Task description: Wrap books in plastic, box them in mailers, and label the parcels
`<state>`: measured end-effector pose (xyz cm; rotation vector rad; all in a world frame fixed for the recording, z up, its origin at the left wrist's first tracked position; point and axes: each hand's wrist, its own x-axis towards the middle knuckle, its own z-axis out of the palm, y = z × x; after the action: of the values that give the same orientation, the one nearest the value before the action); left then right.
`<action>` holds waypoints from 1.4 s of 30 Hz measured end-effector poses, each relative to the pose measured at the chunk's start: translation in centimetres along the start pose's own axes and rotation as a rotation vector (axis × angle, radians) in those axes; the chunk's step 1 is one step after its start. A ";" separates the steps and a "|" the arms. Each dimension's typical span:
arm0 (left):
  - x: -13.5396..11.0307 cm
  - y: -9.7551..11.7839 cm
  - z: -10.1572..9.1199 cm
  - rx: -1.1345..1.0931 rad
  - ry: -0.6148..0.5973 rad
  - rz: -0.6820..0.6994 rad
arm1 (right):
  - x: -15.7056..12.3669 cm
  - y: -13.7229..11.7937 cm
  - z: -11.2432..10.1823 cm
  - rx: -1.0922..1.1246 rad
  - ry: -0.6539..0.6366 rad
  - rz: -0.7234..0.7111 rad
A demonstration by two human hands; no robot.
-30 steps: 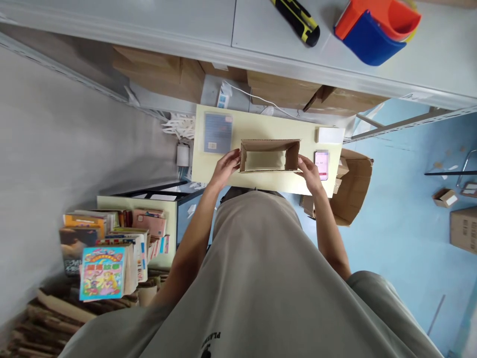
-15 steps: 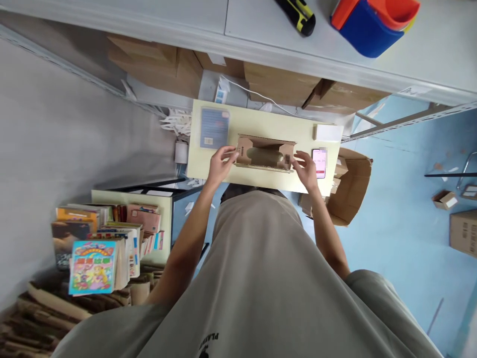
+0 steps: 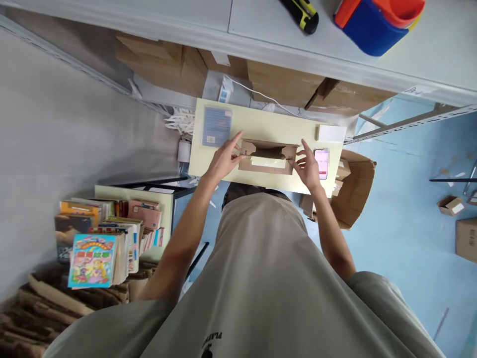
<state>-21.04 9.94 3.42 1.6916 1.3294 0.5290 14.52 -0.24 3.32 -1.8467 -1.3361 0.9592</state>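
A small brown cardboard box (image 3: 246, 164) with its top open stands on the pale yellow table (image 3: 208, 164). Its side flaps lean inward, and a pale shiny strip (image 3: 268, 162) runs along the near side. My left hand (image 3: 224, 158) is at the box's left end, fingers spread, thumb reaching the near left corner. At the opposite end my right hand (image 3: 307, 166) has its index finger raised and its thumb at the near right corner. Neither hand wraps round the box. What lies inside it cannot be made out.
A blue book (image 3: 217, 126) lies on the table's left. On the right are a phone (image 3: 321, 164) and a white box (image 3: 331, 133). Above the table's far side is a grey shelf (image 3: 186, 22) with a box cutter (image 3: 303, 17). A large carton (image 3: 357, 191) stands right of the table.
Both hands have shifted inward to the box's near corners, with index fingers lifted. The box's near side now shows a broad panel and the pale strip, where before its opening showed more.
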 end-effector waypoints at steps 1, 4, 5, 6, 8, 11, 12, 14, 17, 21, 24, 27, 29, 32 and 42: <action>0.0 -0.1 -0.1 0.021 -0.011 0.027 | 0.1 0.1 -0.3 -0.014 -0.022 -0.028; -0.5 -0.4 0.0 0.059 -0.019 0.060 | -0.2 0.3 -1.0 -0.045 -0.081 -0.073; -0.7 -0.6 0.3 0.049 -0.012 0.064 | -0.3 0.4 -1.1 -0.046 -0.094 -0.080; -0.8 -0.8 0.6 0.031 0.002 0.067 | -0.4 0.5 -1.2 -0.043 -0.098 -0.086; -1.0 -1.3 1.4 -0.002 0.048 0.071 | -0.6 0.8 -1.1 -0.032 -0.079 -0.093; -1.0 -1.9 2.5 0.003 0.122 0.067 | -0.5 1.4 -0.5 -0.022 -0.029 -0.095; -1.0 -2.0 2.8 0.009 0.139 0.064 | -0.5 1.6 -0.3 -0.019 -0.018 -0.093; -1.0 -2.3 3.1 0.015 0.160 0.063 | -0.4 1.9 0.2 -0.012 -0.005 -0.082; -1.0 -2.6 3.3 0.020 0.178 0.071 | -0.4 2.2 0.8 0.015 0.010 -0.057; -1.0 -2.9 3.3 0.015 0.177 0.082 | -0.3 2.3 1.0 0.047 0.017 -0.027; -1.0 -3.0 3.0 0.001 0.143 0.076 | -0.4 2.3 0.7 0.053 -0.032 -0.022; -1.0 -2.6 2.3 -0.029 0.091 0.074 | -0.9 1.9 0.1 0.017 -0.097 -0.040; -0.8 -1.8 1.5 -0.004 0.082 0.090 | -1.4 1.1 -0.3 -0.025 -0.125 -0.059; 0.3 1.0 0.1 0.078 0.142 0.171 | -1.4 -1.2 -1.9 -0.110 -0.097 -0.141; 11.7 22.0 0.4 -0.006 0.277 0.675 | 14.1 -14.9 -16.1 -0.656 0.301 -0.438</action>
<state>-4.87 20.10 19.51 2.1096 0.9020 1.1848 24.08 15.81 21.54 -1.9093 -1.8851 -0.0024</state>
